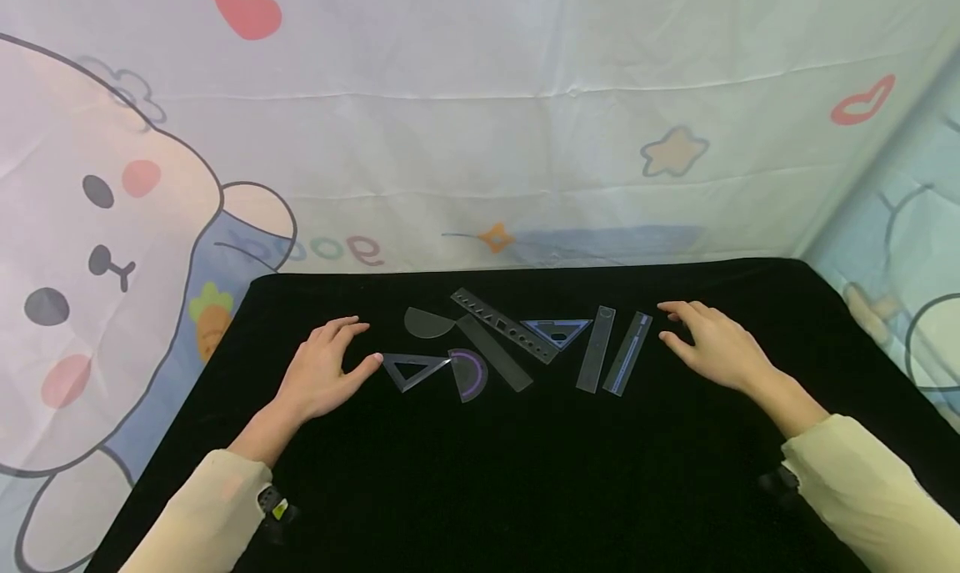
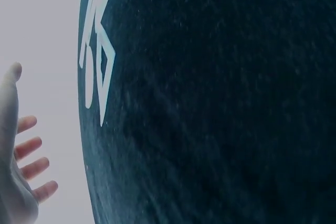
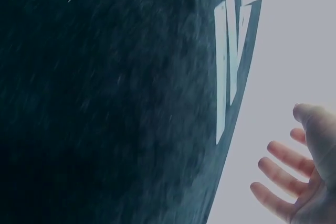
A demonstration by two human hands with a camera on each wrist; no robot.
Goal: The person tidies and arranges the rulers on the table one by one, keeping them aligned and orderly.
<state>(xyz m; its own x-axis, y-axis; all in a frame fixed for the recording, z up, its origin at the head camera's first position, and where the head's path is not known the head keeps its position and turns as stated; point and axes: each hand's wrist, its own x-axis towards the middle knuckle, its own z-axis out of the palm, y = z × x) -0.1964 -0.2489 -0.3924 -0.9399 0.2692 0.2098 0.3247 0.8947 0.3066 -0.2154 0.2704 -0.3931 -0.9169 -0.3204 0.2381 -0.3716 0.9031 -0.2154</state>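
Observation:
My left hand (image 1: 321, 368) hovers with spread fingers at the left of a group of clear drawing tools, holding nothing. Nearest its thumb lies a set square (image 1: 393, 374). Beside that are a purple-marked protractor (image 1: 468, 376) and a plain clear protractor (image 1: 429, 324). A ruler with cut-out holes (image 1: 501, 324) slants across the middle, near a plain ruler (image 1: 495, 354) and a blue-marked set square (image 1: 557, 331). Toward the right lie a clear ruler (image 1: 596, 349) and a blue-striped ruler (image 1: 628, 354). My right hand (image 1: 712, 345), fingers extended, holds nothing just right of the striped ruler.
A black cloth (image 1: 480, 490) covers the table under the tools. Behind it hangs a pale printed curtain (image 1: 480, 139), which meets another printed sheet (image 1: 915, 264) at the right. Both forearms reach in over the table from the near side.

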